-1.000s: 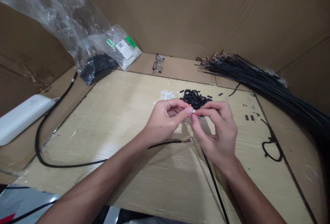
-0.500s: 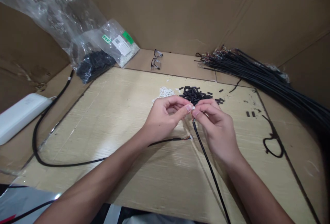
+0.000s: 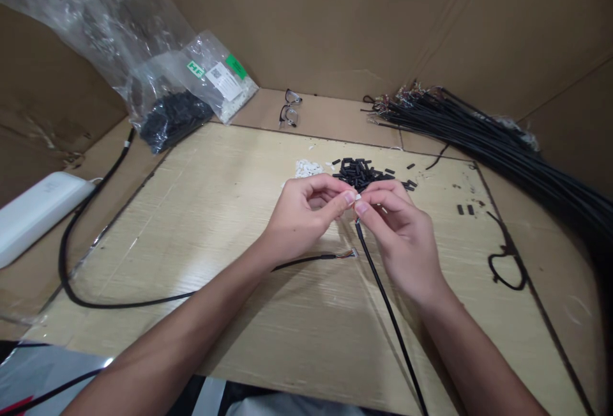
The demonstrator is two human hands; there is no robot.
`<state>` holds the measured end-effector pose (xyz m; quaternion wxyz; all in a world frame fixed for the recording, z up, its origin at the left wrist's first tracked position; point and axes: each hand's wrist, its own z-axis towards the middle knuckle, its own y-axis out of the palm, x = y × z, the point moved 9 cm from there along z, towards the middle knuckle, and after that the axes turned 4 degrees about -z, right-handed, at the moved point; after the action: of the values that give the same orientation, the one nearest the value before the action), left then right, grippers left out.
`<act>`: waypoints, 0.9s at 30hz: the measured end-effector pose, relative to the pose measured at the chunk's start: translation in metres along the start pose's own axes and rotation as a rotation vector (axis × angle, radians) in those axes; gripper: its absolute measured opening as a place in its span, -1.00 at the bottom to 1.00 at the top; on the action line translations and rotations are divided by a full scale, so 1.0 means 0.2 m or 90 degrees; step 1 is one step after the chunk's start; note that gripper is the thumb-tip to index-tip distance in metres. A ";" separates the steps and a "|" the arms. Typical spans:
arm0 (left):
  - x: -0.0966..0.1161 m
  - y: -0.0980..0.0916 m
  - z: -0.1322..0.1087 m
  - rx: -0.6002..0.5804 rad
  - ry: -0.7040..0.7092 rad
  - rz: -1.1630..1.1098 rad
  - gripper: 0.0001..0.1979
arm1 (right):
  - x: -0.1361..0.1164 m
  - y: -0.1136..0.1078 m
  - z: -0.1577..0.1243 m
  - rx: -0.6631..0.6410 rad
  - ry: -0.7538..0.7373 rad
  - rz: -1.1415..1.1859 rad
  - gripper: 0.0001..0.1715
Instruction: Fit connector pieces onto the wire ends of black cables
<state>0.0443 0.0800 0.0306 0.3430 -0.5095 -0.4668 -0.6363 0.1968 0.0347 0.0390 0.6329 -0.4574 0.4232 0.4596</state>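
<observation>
Between my fingertips sits a small white connector (image 3: 357, 197), pinched by my left hand (image 3: 311, 211) from the left. My right hand (image 3: 405, 231) grips the thin coloured wires just under it, at the end of a black cable (image 3: 383, 294) that runs down toward the front edge. The fingers partly hide the wires and connector. Below my hands a second black cable (image 3: 306, 262) lies on the board, its loose wires ending in a white connector (image 3: 354, 252). Beyond my fingers are a pile of short black sleeves (image 3: 357, 172) and a heap of white connectors (image 3: 308, 169).
A thick bundle of black cables (image 3: 479, 128) lies at the right. Clear plastic bags (image 3: 177, 109) with black and white parts stand at the back left. Glasses (image 3: 290, 109) rest by the cardboard wall (image 3: 325, 26). A white box-shaped device (image 3: 43, 215) is at the left edge.
Almost nothing differs. Both hands stay pinched around the connector and wires, with only a very slight shift of the fingertips and the view.
</observation>
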 end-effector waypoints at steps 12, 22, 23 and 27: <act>-0.02 0.01 0.00 -0.018 -0.008 -0.022 -0.70 | -0.01 -0.01 -0.01 0.029 -0.035 -0.036 -0.89; -0.03 0.00 0.01 -0.008 -0.036 -0.053 -0.62 | -0.01 -0.02 -0.02 0.059 -0.039 -0.035 -0.90; -0.03 0.00 0.01 -0.007 -0.035 -0.056 -0.62 | -0.01 -0.02 -0.02 0.056 -0.037 -0.029 -0.90; -0.03 0.00 0.01 -0.009 -0.038 -0.050 -0.61 | -0.01 -0.02 -0.02 0.048 -0.032 -0.016 -0.88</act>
<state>0.0456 0.0816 0.0256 0.3002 -0.5120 -0.4915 -0.6373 0.2002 0.0301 0.0406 0.6662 -0.4265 0.4182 0.4465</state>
